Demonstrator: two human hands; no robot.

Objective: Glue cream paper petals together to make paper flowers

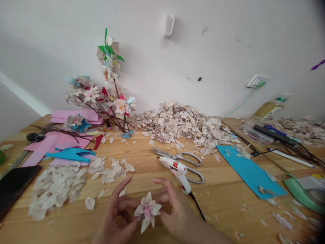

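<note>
A small flower [147, 210] with pale pointed petals and a pink-purple centre faces up near the table's front edge. My left hand [123, 208] pinches it from the left, thumb and fingers at its petals. From the right, my right hand [171, 206] holds the same flower, with its index finger raised. Just beyond my right hand lies a white glue gun [176, 169] with a black cord. Silver scissors [184, 157] rest behind and partly under the glue gun. Loose pale petals [58, 186] are spread left of my left hand.
A large heap of dried petals [177, 122] lies against the wall. Flower branches [122, 108] stand in a clear cup at the back left. Pink paper [58, 142] and a black phone [17, 186] are left; blue paper [250, 169] and a green tape dispenser [302, 196] are right.
</note>
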